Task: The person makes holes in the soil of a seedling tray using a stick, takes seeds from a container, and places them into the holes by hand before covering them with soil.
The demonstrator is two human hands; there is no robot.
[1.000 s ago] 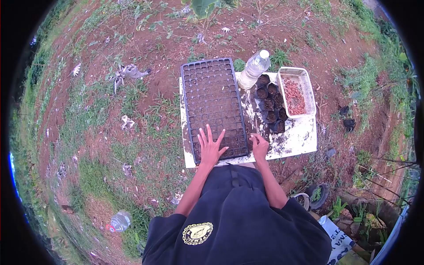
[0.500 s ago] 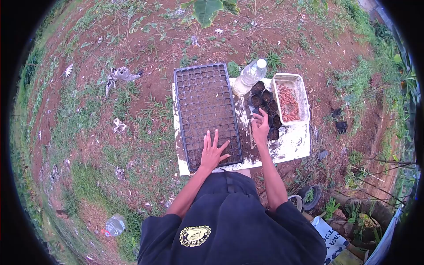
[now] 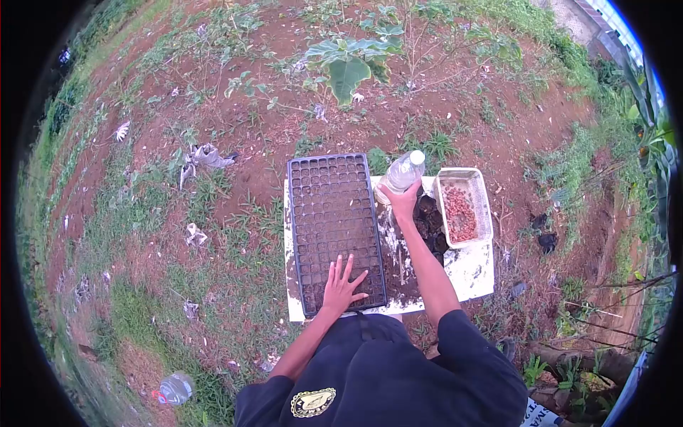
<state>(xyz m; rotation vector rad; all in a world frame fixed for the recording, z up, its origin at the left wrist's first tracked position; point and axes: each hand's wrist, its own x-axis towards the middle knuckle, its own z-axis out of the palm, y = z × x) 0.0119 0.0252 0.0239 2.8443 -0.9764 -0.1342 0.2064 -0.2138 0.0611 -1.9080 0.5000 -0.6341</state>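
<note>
**Left hand [image 3: 342,287] spread on the cell tray [image 3: 376,226], right hand [image 3: 403,201] around the bottle [image 3: 406,171]**

Nearest is the person's dark shirt [image 3: 398,384], close to the front edge of the white-topped bench [image 3: 474,274]. The left hand lies palm down at the near end of the tray, fingers fanned wide and grasping nothing; placed there, it seems well set to keep the tray from sliding. The tray, its cells filled with dark soil, lies lengthwise away from the body on the bench's left side, which probably keeps its rows within reach.

Farther along, to the right, black soil-filled bags [image 3: 430,217] stand bunched, perhaps so that they prop one another up. Just beside them sits a white basket [image 3: 484,206] of pinkish grains [image 3: 462,217], its walls likely useful against scattering.

The right hand is curled about the clear, white-capped bottle, thumb on its left side, a grip that looks meant to wrap it securely. Whether the bottle's base touches the bench cannot be told. Beyond, a leafy plant [image 3: 348,75] grows from reddish ground.
</note>
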